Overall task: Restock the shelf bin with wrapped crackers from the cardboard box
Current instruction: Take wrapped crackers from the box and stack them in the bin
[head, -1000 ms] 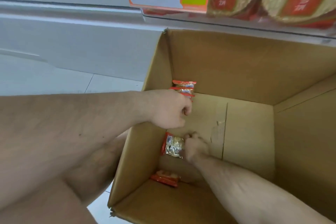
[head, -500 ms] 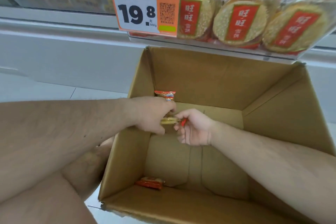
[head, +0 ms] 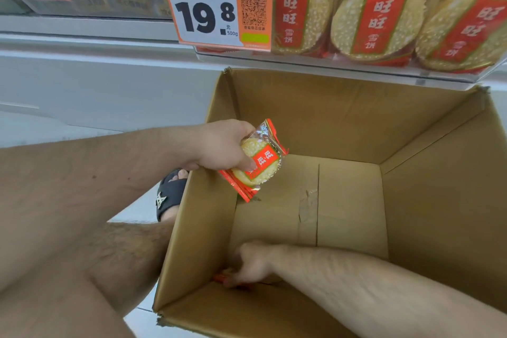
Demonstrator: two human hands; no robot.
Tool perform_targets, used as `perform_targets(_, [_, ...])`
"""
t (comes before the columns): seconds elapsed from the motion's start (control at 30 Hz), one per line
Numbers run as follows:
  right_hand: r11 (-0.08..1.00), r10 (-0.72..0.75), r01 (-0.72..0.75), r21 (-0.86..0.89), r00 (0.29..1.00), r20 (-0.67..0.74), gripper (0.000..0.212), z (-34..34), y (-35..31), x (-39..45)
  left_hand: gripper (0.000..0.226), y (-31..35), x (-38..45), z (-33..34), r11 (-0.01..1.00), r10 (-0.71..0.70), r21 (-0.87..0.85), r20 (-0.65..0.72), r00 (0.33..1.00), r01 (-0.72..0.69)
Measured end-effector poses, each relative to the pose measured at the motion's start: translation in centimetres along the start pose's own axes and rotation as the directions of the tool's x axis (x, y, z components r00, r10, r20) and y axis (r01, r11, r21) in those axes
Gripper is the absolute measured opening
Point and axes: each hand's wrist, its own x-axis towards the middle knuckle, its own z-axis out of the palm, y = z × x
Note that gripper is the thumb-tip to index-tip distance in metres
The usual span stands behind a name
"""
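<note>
Your left hand point(head: 219, 149) grips light, brittle wrapped crackers point(head: 258, 163) edgewise; right hand point(head: 251, 263) closes on the last pack point(head: 219, 278) at the cardboard box point(head: 343, 118) floor's near-left corner.

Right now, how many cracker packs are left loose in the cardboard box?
1 visible: a red pack in the near-left bottom corner of the cardboard box, under the right hand. The arm may hide more.

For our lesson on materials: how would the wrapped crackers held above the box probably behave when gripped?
The wrapped crackers probably feel light, since the left hand holds several by fingertips. The glossy film looks slippery. The round crackers inside seem stiff but brittle.
</note>
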Motion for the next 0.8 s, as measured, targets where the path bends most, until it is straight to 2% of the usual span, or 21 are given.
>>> perform_targets(0.17, [0.967, -0.012, 0.008, -0.256, 1.000, -0.011, 0.047, 0.9, 0.4, 1.0, 0.033, -0.2, 0.2, -0.1, 1.000, -0.003, 0.003, 0.007, 1.000, 0.003])
perform_targets(0.3, [0.959, -0.042, 0.013, -0.283, 0.994, -0.097, 0.031, 0.8, 0.9, 0.9, 0.035, -0.2, 0.2, 0.1, 1.000, -0.005, -0.005, 0.023, 1.000, 0.005])
perform_targets(0.47, [0.993, 0.074, -0.085, -0.083, 0.989, -0.129, 0.020, -1.1, 2.5, -0.1, 0.028, 0.0, 0.2, -0.1, 0.996, -0.016, -0.085, 0.019, 1.000, 0.017])
perform_targets(0.53, [0.994, 0.109, -0.111, -0.008, 0.987, -0.118, 0.021, -3.3, 3.6, -1.8, 0.023, 0.2, 0.0, -0.2, 0.987, -0.009, -0.159, 0.008, 1.000, 0.010])
perform_targets(0.63, [0.975, 0.135, -0.110, 0.193, 0.983, -0.121, 0.031, -7.4, 4.9, -6.8, 0.018, 0.5, -0.5, -0.4, 0.972, -0.003, -0.233, -0.016, 1.000, -0.001])
perform_targets(0.8, [0.966, 0.133, -0.063, 0.249, 0.952, -0.276, 0.024, -12.8, 6.2, -16.6, 0.014, 1.5, -1.9, -0.8, 0.958, 0.031, -0.282, -0.054, 0.998, -0.045])
